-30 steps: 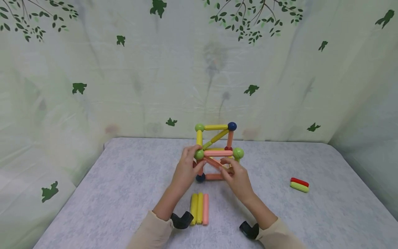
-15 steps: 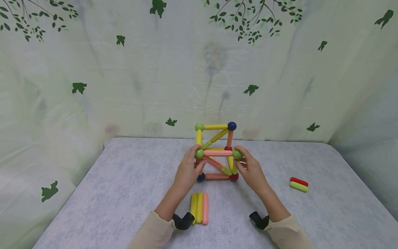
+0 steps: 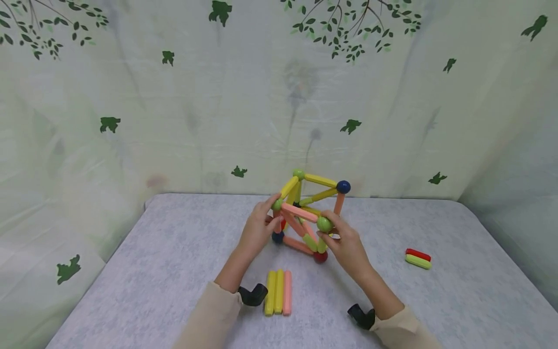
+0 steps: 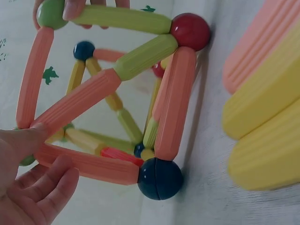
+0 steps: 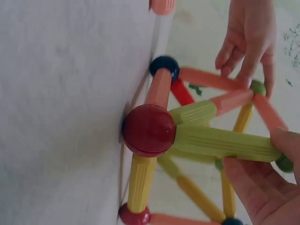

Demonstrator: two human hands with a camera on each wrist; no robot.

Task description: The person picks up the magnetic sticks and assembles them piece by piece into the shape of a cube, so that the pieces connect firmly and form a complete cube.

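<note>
A cube-shaped frame of pink, yellow and green rods joined by balls stands on the grey table, turned with one corner toward me. My left hand pinches its upper left green ball; thumb and fingers lie beside a pink rod in the left wrist view. My right hand grips the upper right green ball and the green rod under it. A red ball and a dark blue ball sit on the table at the bottom corners.
Two yellow rods and a pink rod lie side by side near my left wrist. A red rod stuck to a green rod lies at the right. A leaf-printed curtain closes off the back and sides.
Both hands have turned the frame clockwise as seen from above, so its front face now slants. My right hand moved up from the lower rods to the upper right green ball.
</note>
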